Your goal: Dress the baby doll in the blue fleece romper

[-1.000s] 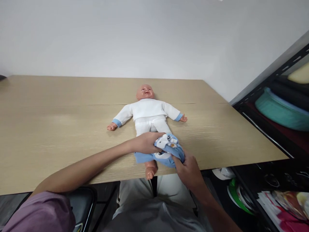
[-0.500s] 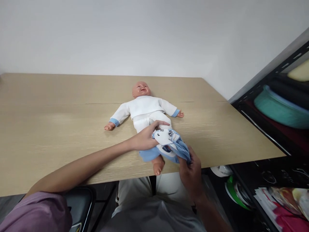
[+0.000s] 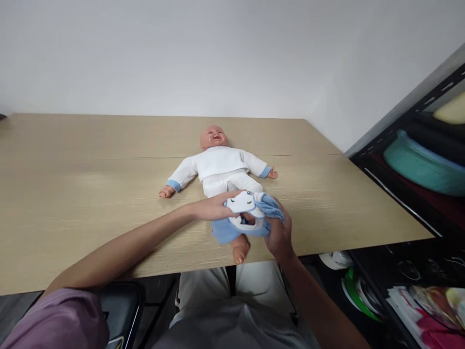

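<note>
A small blue-and-white cloth item (image 3: 240, 202) with an embroidered animal face and a round opening is held over the doll's legs. My left hand (image 3: 214, 206) grips its left edge, the face side turned up. On the right, my right hand (image 3: 279, 230) is closed around its bunched blue part. Beneath them a baby doll (image 3: 221, 160) lies on its back, in a white top and white trousers with blue cuffs. One bare foot (image 3: 240, 252) of the doll shows below the cloth; the other is hidden.
The doll lies on a light wooden table (image 3: 90, 203) against a white wall. To the right, a black shelf (image 3: 395, 194) holds a teal basin (image 3: 425, 165) and other items. A dark chair (image 3: 119, 305) stands below the table at left.
My right hand has moved up and slightly left with the cloth item. The cloth's opening now faces me more widely. The doll lies as before; the view has shifted slightly.
</note>
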`<state>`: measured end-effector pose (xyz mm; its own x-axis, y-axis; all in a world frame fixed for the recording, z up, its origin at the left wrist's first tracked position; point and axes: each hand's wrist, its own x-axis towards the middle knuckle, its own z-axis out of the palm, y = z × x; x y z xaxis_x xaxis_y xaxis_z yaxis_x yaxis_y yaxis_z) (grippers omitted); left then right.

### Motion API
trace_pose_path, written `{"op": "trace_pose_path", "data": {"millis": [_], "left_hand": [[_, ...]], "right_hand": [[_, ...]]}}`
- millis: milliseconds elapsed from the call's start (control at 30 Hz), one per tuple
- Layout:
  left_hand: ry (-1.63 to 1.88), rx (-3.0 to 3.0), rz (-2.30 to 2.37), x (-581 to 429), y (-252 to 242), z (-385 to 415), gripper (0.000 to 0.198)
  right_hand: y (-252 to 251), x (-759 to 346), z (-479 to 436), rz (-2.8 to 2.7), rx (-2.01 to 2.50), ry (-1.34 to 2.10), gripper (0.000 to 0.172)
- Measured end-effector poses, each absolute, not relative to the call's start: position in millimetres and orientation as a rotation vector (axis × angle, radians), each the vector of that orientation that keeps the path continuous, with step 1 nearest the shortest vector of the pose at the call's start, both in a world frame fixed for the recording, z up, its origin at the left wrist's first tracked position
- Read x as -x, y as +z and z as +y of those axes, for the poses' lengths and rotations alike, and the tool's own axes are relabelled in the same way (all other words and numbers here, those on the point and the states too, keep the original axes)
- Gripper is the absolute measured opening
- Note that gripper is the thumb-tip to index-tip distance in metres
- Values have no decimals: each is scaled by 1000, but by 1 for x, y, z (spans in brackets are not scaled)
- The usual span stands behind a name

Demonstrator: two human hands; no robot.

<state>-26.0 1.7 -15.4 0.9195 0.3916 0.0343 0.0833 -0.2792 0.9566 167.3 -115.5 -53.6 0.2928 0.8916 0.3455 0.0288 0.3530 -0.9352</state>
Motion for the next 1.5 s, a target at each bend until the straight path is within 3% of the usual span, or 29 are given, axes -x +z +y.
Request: {"op": "trace_pose_path", "data": {"millis": [500, 667, 900, 1100, 1267, 1367, 1500], "left_hand": [[410, -1759, 329, 26, -20, -1, 45], [569, -1772, 441, 29, -15, -1, 59], [548, -1715, 516, 30, 0, -4, 53], [503, -1735, 421, 37, -4, 3, 74], [338, -1749, 341, 43, 0, 9, 102], [310, -1804, 341, 44, -1, 13, 97], [387, -1865, 512, 42, -8, 17, 76]], "right_hand": [[-40, -154, -107, -899, 1239, 844, 28], [-41, -154, -113, -1071, 1304, 616, 18], [-63, -165, -137, -1307, 1245, 592, 31], [-64, -178, -137, -1393, 1204, 847, 42], [-62, -199, -126, -1490, 1121, 975, 34], [-59, -206, -121, -1565, 1128, 847, 27], [-55, -204, -113, -1539, 1208, 606, 21]]}}
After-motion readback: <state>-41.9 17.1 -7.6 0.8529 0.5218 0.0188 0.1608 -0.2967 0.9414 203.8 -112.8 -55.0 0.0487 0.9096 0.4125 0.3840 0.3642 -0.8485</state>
